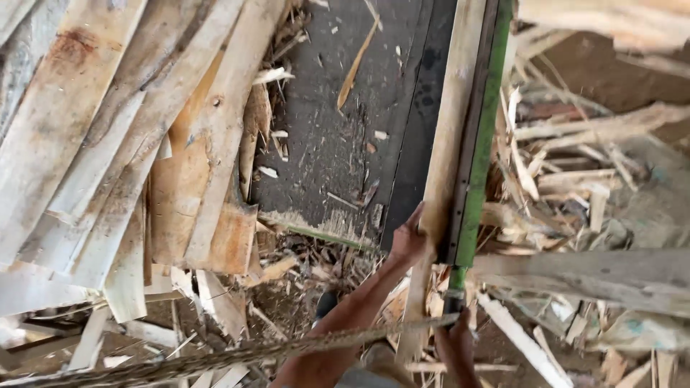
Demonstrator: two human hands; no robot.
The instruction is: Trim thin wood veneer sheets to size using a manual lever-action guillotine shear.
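My left hand (408, 241) was clamped on the near end of a long pale plank (445, 165), rough-sawn and splintery, its fingers curled over the board's left edge. The plank ran lengthwise away from me, its long axis pointing up the frame and leaning slightly right, lying against a green metal rail (483, 144) at the edge of a dark, scuffed belt (338, 136) littered with chips. My right hand (456, 345) gripped the rail's dark lower end (fingers wrapped close around it). A frayed, twisted rope (237, 356) crossed low in front of my forearm. To the left lay a heap of thin offcut slats (129, 151), pale and reddish, overlapping at angles; to the right, a tangle of broken strips and bark (575, 179).
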